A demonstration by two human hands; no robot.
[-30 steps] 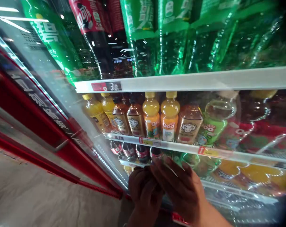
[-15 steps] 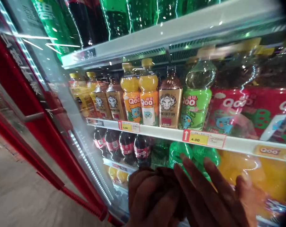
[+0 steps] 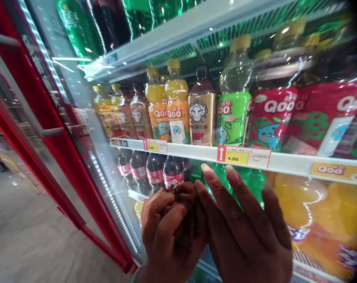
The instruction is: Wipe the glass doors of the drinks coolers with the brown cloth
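Observation:
My left hand (image 3: 163, 232) is closed around a crumpled dark brown bundle (image 3: 189, 226) that looks like cloth; part of it is hidden by the fingers. Close beside it on the right, my right hand (image 3: 246, 228) is open, its back toward me and its fingers stretched upward. It seems to touch the bundle's edge near the index finger. Both hands are in front of the glass of a lit drink cooler. Behind the fingertips are green bottles (image 3: 253, 184) and dark cola bottles (image 3: 173, 172).
A white shelf edge (image 3: 290, 162) with price tags crosses the view. Qoo bottles (image 3: 273, 118) and a gold Predator bottle (image 3: 202, 114) stand on it. Large orange drink bottles (image 3: 302, 200) are lower right. At left is a red door frame (image 3: 107, 220) with a handle (image 3: 25, 131).
Both hands have shifted up and a little left in the view, staying side by side. The cooler's contents appear slightly higher, and more of the red frame and its handle shows.

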